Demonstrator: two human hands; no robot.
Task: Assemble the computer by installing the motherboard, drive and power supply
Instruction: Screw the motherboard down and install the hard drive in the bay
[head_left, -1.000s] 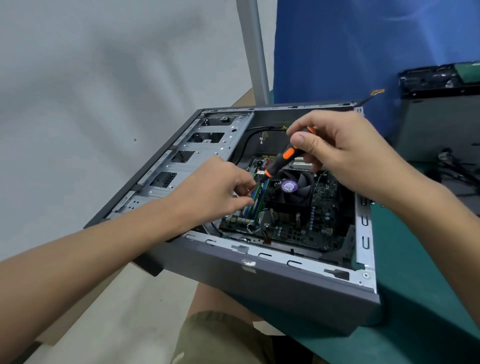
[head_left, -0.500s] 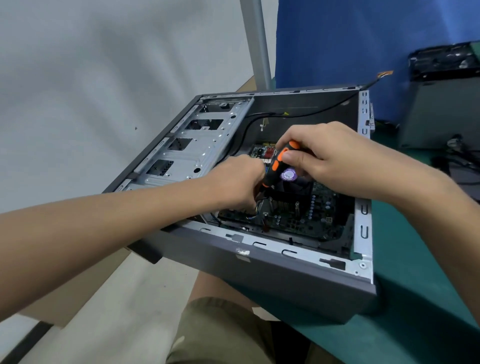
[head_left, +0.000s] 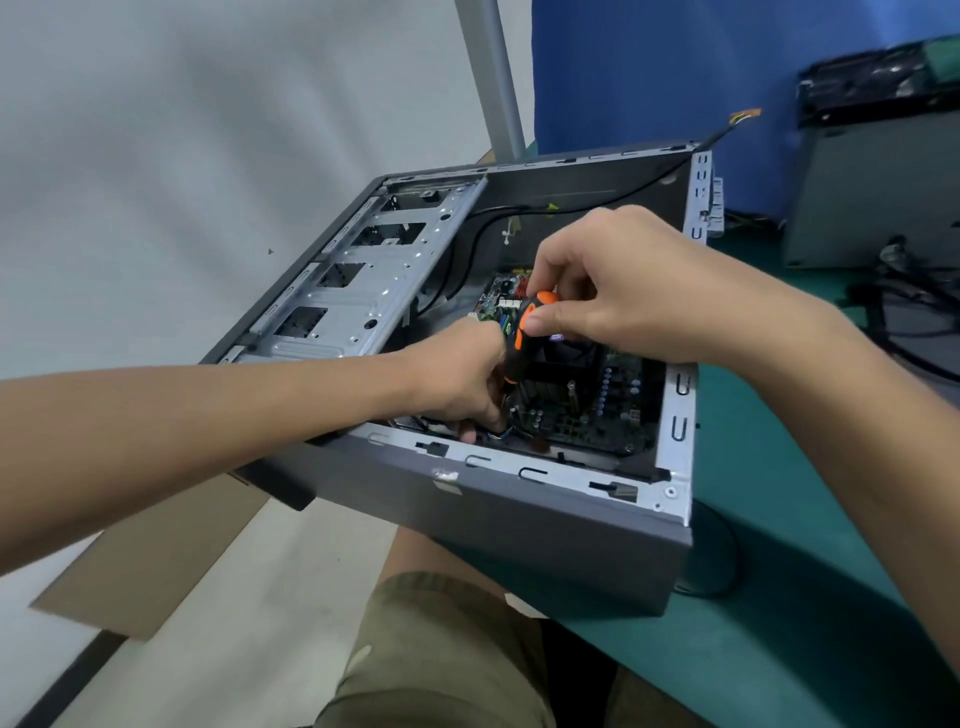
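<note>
Here, the right hand (head_left: 623, 291) is pinching the top of a black-and-orange screwdriver (head_left: 523, 332) between thumb and curled fingers, holding it nearly upright with its shaft pointing down into an open grey metal computer case (head_left: 519, 540). The case is lying on its side at the edge of a green table mat (head_left: 805, 597), its near corner jutting over the person's lap. A green motherboard (head_left: 587, 415) is sitting flat on the case floor, with a black cooler fan (head_left: 571, 358) on top of it, partly covered by the right hand. The left hand (head_left: 457, 384) is reaching in over the near wall, its fingers curling down at the board's near left corner, right beside the screwdriver's shaft; whether they are gripping anything is hidden. A silver perforated drive cage (head_left: 363, 291) is filling the case's left part, and a thin black cable (head_left: 514, 208) is running along the far wall.
</note>
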